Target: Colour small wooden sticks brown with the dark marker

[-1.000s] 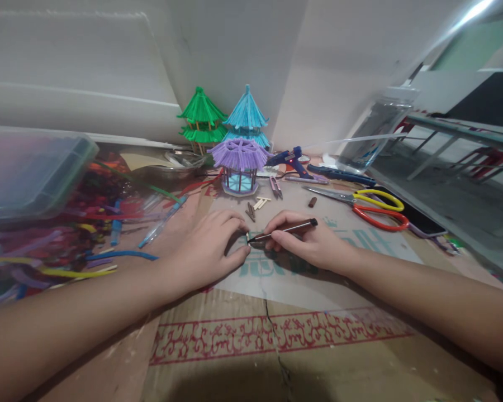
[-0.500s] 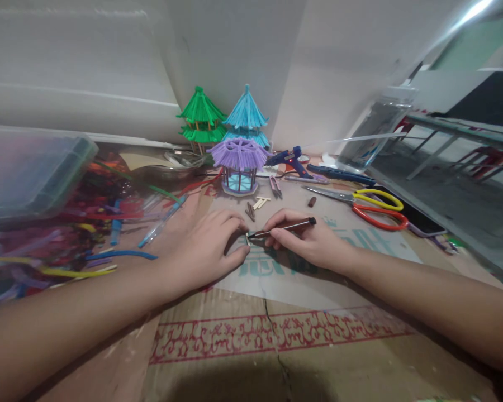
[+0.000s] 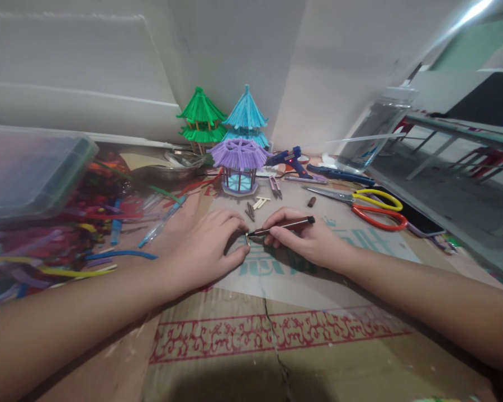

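Observation:
My left hand point(image 3: 218, 240) rests on the printed sheet, thumb and forefinger pinching a small pale stick point(image 3: 247, 239) between their tips. My right hand point(image 3: 297, 237) holds a dark brown marker point(image 3: 291, 224), its tip touching the upper end of that stick. Just beyond the fingers lie a few brown stick pieces point(image 3: 250, 211) and several pale ones point(image 3: 260, 203). The brown marker cap point(image 3: 312, 201) lies apart to the right. Behind the loose sticks stands a small pavilion with a purple roof point(image 3: 240, 155) and brown posts.
Green point(image 3: 200, 114) and blue point(image 3: 246, 114) pavilions stand at the back. To the right are a glue gun point(image 3: 291, 159), scissors point(image 3: 352, 196) and a phone point(image 3: 419, 215). Colourful fuzzy stems point(image 3: 79, 268) and a plastic box point(image 3: 33, 173) fill the left.
The marker in my right hand has shifted very slightly, its tip moving a little left and up along the pale stick. My left hand has stayed in place.

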Motion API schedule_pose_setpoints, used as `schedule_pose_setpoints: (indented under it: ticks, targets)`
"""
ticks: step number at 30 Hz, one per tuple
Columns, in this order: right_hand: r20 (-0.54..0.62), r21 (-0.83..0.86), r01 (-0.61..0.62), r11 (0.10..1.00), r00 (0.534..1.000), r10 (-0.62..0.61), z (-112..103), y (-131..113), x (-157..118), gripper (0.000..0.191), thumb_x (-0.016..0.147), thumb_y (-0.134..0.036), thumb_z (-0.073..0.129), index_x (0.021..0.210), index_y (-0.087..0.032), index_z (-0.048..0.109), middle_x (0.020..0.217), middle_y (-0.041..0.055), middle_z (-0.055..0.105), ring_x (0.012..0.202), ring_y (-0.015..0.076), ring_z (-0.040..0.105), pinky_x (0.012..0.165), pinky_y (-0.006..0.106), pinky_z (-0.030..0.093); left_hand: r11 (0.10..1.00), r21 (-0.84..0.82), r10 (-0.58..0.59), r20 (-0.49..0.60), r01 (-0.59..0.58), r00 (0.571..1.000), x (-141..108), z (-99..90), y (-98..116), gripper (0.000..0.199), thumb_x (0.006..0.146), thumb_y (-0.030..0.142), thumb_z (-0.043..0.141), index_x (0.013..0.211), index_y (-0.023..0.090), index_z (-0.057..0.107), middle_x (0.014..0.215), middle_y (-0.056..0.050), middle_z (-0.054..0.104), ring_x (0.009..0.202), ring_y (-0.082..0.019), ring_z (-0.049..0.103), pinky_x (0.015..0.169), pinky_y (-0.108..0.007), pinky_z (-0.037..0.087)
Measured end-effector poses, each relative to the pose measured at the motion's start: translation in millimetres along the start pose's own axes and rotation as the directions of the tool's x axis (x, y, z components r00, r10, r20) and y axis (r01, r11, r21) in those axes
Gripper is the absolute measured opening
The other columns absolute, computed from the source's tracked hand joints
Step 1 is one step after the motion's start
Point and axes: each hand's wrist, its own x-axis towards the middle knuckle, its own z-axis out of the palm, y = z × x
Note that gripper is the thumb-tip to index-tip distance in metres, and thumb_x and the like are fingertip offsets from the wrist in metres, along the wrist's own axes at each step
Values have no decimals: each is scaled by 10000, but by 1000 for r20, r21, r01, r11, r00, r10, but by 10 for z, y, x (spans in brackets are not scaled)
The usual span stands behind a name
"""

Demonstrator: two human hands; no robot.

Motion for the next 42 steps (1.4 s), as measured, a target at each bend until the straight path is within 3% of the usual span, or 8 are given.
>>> schedule_pose_setpoints:
  ticks: [8,14,22,29,36,42]
  targets:
    - [47,-6,3,1000,999,-3,-26,-39,-18,162,962,-308,581,975,-155,630,766,49,729,692,145,682,646,267,539,1000,11,1,-2,-1,1000,-11,11,-13,188,916,316,599,1070,208,595,1148,-83,649,1119,-287,596,973,-486,495]
    - [-1,-6,1,1000,1000,-1,-13,-7,-3,164,956,-299,594,1020,-155,639,803,47,732,716,138,685,670,265,546,1000,1,6,2,-6,1000,-12,2,-1,198,916,311,599,1080,200,600,1148,-83,649,1110,-283,599,973,-486,496]
    - [55,-1,-12,1000,998,12,-30,-45,-33,171,958,-315,589,978,-151,634,773,51,733,700,146,690,653,268,548,1000,9,-1,3,1,1000,-13,-2,3,191,914,314,597,1067,201,594,1145,-88,650,1109,-288,598,965,-488,499]
    - [-13,-20,-14,1000,1000,13,-12,3,5,152,955,-304,594,1007,-167,631,801,38,732,722,140,691,677,268,550,1000,14,7,7,-7,1000,-5,2,-6,201,915,317,596,1077,198,601,1148,-88,650,1107,-285,603,970,-484,501]
    - [53,-20,-20,1000,998,21,-26,-51,-30,158,963,-317,584,974,-167,632,766,39,729,707,145,689,669,283,555,1000,7,-4,9,4,1000,-8,-9,5,186,915,316,586,1068,211,601,1142,-88,653,1108,-295,604,967,-500,502]
    - [36,-17,-8,1000,999,9,-18,-29,-20,157,962,-314,589,985,-164,629,775,43,730,711,147,689,665,281,548,1000,6,-4,2,4,1000,0,-10,8,164,907,317,600,1040,220,599,1132,-82,655,1101,-296,609,955,-495,507]
